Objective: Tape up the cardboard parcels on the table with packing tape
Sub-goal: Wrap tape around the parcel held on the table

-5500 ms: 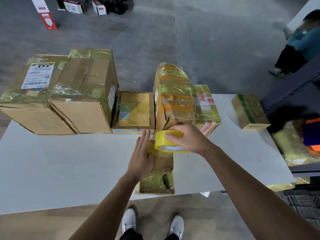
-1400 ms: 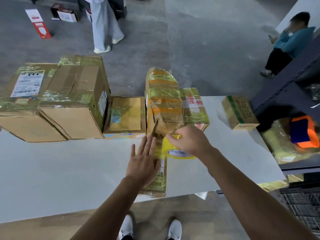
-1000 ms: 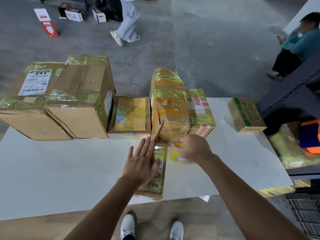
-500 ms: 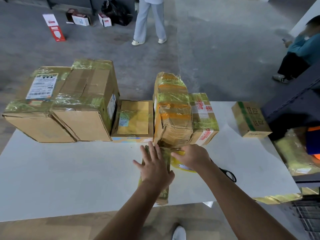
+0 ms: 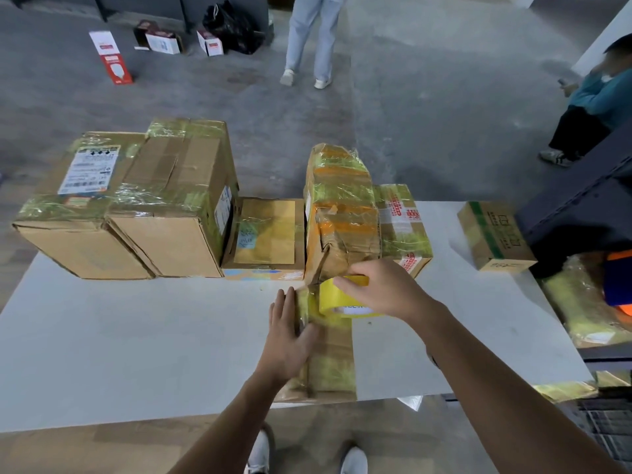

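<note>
**Left hand (image 5: 286, 336) flat on the flat parcel (image 5: 333, 367), right hand (image 5: 379, 289) clamped on the tape roll (image 5: 337, 299)**

Nearest, two white shoes (image 5: 260, 453) stand on the floor below the worktop (image 5: 136, 336) edge. One flat parcel lies at that near edge, partly banded in yellowish tape. The left hand presses on its left side, fingers straight and together, and covers that part. At the parcel's far end the right hand's fingers curl over the single yellow tape roll and hide its right side.

A tall wrapped parcel (image 5: 342, 206) stands just behind the roll, hemming it in. It is one of six parcels in the back row. From the left these are a labelled large box (image 5: 78, 213), a second large box (image 5: 171, 206), a low flat box (image 5: 266, 234), the tall one, a box with red-printed tape (image 5: 403, 224) and, set apart, a green-striped box (image 5: 492, 234). That makes seven parcels on the worktop.

To the right, a dark rack (image 5: 574, 206) holds a wrapped bundle (image 5: 574, 302). On the grey floor beyond lie a few cartons (image 5: 160, 42) and one black bag (image 5: 232, 25). Two other people are there, a standing person (image 5: 311, 39) and a crouched person (image 5: 595, 107).
</note>
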{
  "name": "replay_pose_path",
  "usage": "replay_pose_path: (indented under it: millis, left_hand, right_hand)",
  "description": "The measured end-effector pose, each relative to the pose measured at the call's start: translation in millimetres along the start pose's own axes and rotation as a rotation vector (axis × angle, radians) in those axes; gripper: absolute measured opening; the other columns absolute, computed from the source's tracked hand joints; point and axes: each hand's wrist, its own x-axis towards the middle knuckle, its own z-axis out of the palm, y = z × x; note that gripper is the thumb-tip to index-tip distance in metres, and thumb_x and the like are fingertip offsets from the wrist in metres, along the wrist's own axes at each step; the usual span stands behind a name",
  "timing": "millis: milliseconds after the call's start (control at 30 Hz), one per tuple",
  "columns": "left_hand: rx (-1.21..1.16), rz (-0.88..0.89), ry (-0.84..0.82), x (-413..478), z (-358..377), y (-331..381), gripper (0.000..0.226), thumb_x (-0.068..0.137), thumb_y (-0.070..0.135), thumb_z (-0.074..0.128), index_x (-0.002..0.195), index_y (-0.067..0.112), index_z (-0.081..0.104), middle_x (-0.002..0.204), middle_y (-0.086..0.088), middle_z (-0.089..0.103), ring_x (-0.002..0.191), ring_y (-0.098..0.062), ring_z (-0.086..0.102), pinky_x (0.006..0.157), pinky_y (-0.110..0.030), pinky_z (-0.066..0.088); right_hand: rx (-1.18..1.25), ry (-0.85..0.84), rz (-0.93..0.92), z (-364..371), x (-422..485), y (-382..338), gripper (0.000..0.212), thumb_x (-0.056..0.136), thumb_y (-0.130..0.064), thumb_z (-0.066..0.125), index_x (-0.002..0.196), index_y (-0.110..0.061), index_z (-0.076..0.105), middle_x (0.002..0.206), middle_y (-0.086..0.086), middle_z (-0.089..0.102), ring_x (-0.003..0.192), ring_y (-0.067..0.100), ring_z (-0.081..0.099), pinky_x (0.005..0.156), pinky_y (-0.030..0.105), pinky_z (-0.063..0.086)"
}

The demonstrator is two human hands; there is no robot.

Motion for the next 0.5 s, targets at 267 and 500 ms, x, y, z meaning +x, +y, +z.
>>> replay_pose_path:
  millis: [267,500]
  left_hand:
    - [0.003,0.056,-0.081,12,-13,-2,0.078,0.097,0.013,0.045,0.155,0.032,-0.002,0.164,0.004,0.000,0.151,-0.016,-0.006,0.122,-0.045,0.012]
    - [-0.083,0.051,0.004,11,-15,-18,0.070,0.098,0.004,0.044,0.156,0.020,0.008,0.163,0.003,0.015,0.150,-0.013,0.012,0.119,-0.024,0.016]
  right_hand:
    - [0.292,0.018,-0.005,18,1,-18,0.024,0.090,-0.044,0.065,0.090,-0.021,0.074,0.080,-0.005,0.070,0.079,0.013,0.064,0.075,0.038,0.051]
    - [-0.121,0.121,-0.029,35,12,-34,0.051,0.089,-0.052,0.057,0.062,-0.009,0.055,0.052,0.008,0.045,0.054,0.023,0.041,0.052,0.034,0.035]
